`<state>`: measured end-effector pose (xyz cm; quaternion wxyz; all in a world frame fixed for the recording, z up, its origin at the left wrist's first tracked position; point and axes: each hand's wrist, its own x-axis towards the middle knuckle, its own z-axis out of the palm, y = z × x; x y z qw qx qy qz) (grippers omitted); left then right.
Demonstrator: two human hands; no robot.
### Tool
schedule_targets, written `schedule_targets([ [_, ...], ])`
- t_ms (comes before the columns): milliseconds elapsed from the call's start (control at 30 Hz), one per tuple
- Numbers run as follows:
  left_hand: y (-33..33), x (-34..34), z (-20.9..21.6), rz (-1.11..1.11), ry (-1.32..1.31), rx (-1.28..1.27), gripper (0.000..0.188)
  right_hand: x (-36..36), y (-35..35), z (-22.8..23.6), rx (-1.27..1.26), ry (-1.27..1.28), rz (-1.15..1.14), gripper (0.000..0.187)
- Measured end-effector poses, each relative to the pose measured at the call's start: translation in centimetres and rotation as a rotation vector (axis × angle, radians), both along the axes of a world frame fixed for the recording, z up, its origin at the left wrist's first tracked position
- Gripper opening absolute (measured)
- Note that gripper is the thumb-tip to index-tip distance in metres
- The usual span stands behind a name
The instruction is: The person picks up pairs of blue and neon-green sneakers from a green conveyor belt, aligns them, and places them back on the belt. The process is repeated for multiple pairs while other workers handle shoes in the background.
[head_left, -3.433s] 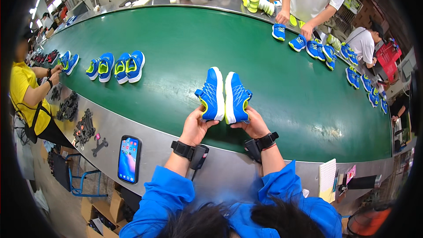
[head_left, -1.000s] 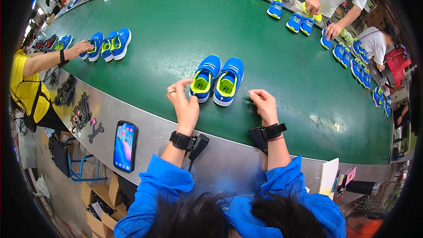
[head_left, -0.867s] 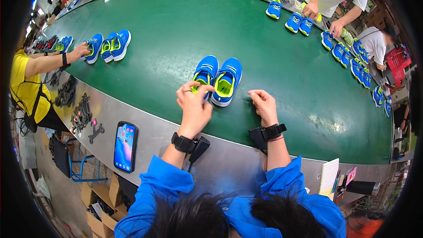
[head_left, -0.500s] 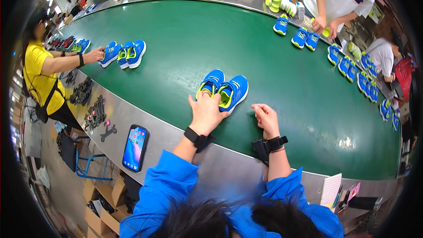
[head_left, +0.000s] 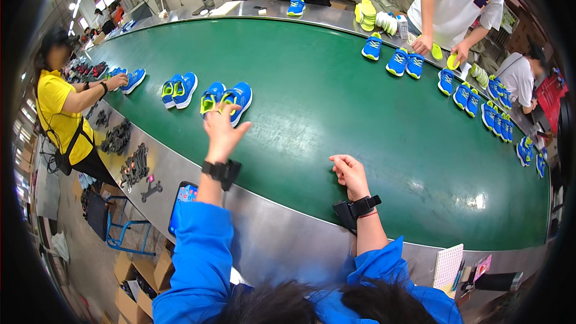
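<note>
A pair of blue sneakers with lime-green linings and white soles stands side by side on the green belt, left of the middle. My left hand reaches to their heel openings, fingers stretched and thumb spread out. The fingertips overlap the shoes' collars, and whether they still touch I cannot tell. My right hand hovers over the belt's near side, fingers curled in and nothing visible in them. Black straps with small boxes sit on both wrists. Another blue pair stands just left of the first.
A phone, partly behind my left sleeve, lies on the metal edge beside dark small parts. A person in yellow handles a shoe at far left. Across the belt, people work behind more blue shoes and lime insoles.
The pair under my left hand has moved left, close to the other pair, and my fingers have opened out. My right hand keeps its curl. The person in yellow has drawn a shoe leftward.
</note>
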<state>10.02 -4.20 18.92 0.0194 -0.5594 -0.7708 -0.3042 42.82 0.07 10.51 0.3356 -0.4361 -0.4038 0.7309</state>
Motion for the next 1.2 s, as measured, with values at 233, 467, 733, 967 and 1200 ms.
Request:
schedule_targets([
  [233,0.3,17.0,-1.4,-0.314,-1.900,-0.039,0.010,0.3,0.2,0.3,-0.023,0.064,-0.050,0.023],
  [467,1.8,16.3,-7.9,-0.115,-1.445,0.063,0.009,-2.2,9.6,3.6,0.175,0.004,0.111,0.032],
  [733,2.8,17.1,-8.0,-0.123,-1.354,-0.007,0.008,-1.6,39.5,-3.3,-0.011,0.063,-0.377,0.065],
  [967,2.6,17.4,-8.0,-0.105,-1.124,-0.098,0.006,-3.5,44.5,-5.1,0.013,0.274,-0.370,0.073],
  [1200,2.3,17.4,-7.6,-0.036,-1.069,-0.069,0.007,-4.5,37.1,-3.1,0.003,0.038,-0.525,0.069],
])
